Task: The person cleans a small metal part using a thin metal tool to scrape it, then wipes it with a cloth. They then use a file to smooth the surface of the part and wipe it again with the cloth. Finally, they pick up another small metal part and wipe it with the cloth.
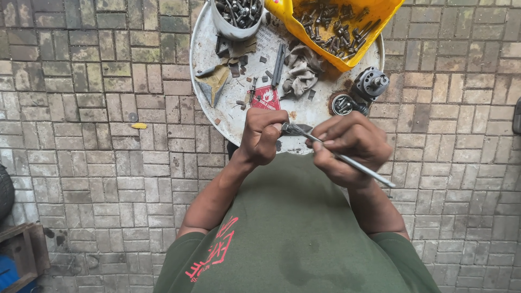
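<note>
My left hand point(262, 135) is closed around a small metal part point(293, 129) held just above the near rim of a round metal drum lid point(211, 38). My right hand point(347, 147) grips a thin metal tool point(358, 167), its tip touching the small part and its handle pointing down to the right. Both hands meet in front of my green shirt.
On the lid lie a grey rag point(300, 71), a red matchbox point(265, 99), a white tub of bolts point(237, 16), a yellow container of bolts point(336, 27), a round motor-like part point(369, 84) and scraps. Brick paving surrounds it. A wooden crate point(21, 255) sits bottom left.
</note>
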